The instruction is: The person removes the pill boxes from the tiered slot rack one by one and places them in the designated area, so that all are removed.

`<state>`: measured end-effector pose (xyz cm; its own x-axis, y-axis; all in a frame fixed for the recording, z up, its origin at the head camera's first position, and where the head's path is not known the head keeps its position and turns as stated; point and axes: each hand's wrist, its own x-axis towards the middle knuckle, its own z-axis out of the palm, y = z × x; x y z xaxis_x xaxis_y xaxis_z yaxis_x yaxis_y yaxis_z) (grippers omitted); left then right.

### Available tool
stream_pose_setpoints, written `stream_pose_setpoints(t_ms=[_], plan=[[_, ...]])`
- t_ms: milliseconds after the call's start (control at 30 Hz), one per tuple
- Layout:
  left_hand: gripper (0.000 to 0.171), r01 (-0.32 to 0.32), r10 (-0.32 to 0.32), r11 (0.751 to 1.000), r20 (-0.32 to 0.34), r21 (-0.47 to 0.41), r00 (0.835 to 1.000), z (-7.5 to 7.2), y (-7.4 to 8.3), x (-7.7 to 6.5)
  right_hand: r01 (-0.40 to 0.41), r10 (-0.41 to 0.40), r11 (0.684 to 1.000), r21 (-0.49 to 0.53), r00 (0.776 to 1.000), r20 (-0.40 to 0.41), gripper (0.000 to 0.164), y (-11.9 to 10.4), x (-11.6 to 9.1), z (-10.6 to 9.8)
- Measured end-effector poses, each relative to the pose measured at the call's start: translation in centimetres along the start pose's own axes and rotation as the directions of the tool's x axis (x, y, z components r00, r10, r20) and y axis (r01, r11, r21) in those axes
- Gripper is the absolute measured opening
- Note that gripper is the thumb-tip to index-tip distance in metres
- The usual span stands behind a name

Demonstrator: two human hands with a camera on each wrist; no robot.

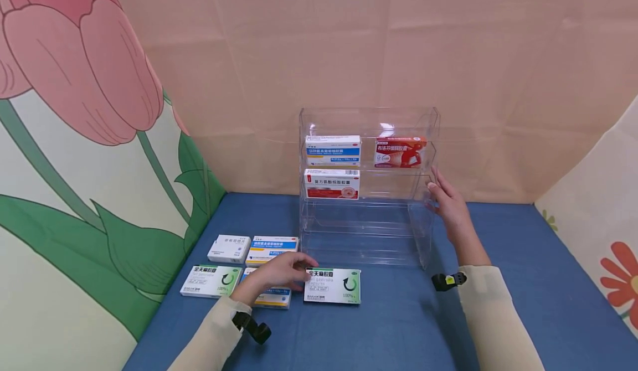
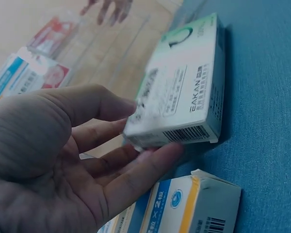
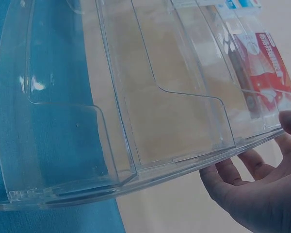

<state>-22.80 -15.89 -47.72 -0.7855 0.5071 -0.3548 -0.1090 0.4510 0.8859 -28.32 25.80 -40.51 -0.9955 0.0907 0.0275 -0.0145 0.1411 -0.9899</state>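
My left hand [image 1: 284, 270] is at the left end of a white and green medicine box [image 1: 333, 287]. In the left wrist view, the thumb lies against one edge of that medicine box and fingertips touch its barcoded end. My right hand [image 1: 450, 205] holds the right side edge of a clear plastic display rack [image 1: 366, 232], with the thumb at the front and the fingers on the outer side. Upper tiers of the rack carry a blue and white box [image 1: 333, 152], a red box [image 1: 400, 153] and a white and red box [image 1: 332, 185].
Left of the rack on the blue tabletop [image 1: 389, 332] lie a small white box [image 1: 229, 248], another green and white box [image 1: 210, 281], and two blue and white boxes, one [image 1: 272, 249] behind the other [image 1: 274, 299]. The left hand partly covers the nearer one. Patterned cloth panels stand behind.
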Motion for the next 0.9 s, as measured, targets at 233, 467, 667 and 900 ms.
stream_pose_setpoints(t_ms=[233,467,667,900], plan=[[0.040,-0.043,0.047,0.984,-0.019,0.175,0.999,0.3,0.8,-0.6,0.008,-0.008,1.000,0.002,1.000,0.001,0.055,0.1,0.0,-0.1],[0.039,-0.098,0.114,0.947,-0.036,0.305,0.993,0.2,2.1,-1.2,-0.001,0.001,1.000,0.001,1.000,-0.001,0.056,0.3,0.2,-0.1],[0.037,-0.187,0.224,0.912,-0.061,0.365,0.973,-0.5,4.0,-1.8,-0.003,0.003,1.000,0.011,1.000,-0.004,0.056,0.4,0.3,-0.1],[0.033,-0.235,0.319,0.877,-0.144,0.419,0.937,-1.6,5.8,-2.1,-0.003,0.003,1.000,0.012,1.000,0.003,0.057,0.7,0.5,-0.2]])
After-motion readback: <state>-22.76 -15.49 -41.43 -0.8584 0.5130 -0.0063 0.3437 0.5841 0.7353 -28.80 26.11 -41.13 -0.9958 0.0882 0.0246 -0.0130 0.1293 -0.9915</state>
